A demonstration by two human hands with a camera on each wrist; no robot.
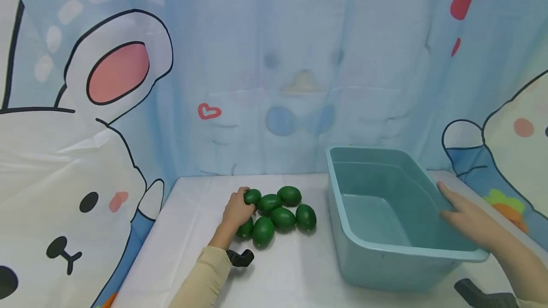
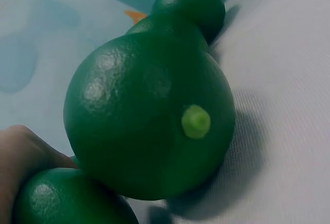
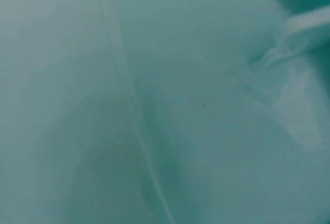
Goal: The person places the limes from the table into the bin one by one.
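Several dark green oval fruits that look like avocados lie in a cluster on the white cloth. My left hand (image 1: 238, 210) holds the back-left avocado (image 1: 252, 197), fingers over its far side and thumb at its near side. The left wrist view shows another avocado (image 2: 149, 115) close up, with a pale green stem nub. To the right stands a teal plastic tub (image 1: 342, 203) with nothing in it. My right hand (image 1: 468, 217) grips its right rim, thumb over the inner side; the other fingers are mostly hidden. Teal plastic (image 3: 170, 105) fills the right wrist view.
White cloth (image 1: 295, 270) covers the table. Behind it hangs a pale blue curtain (image 1: 239, 61) with cartoon prints, which also lines both sides. Black wrist devices (image 1: 240, 257) sit near both wrists.
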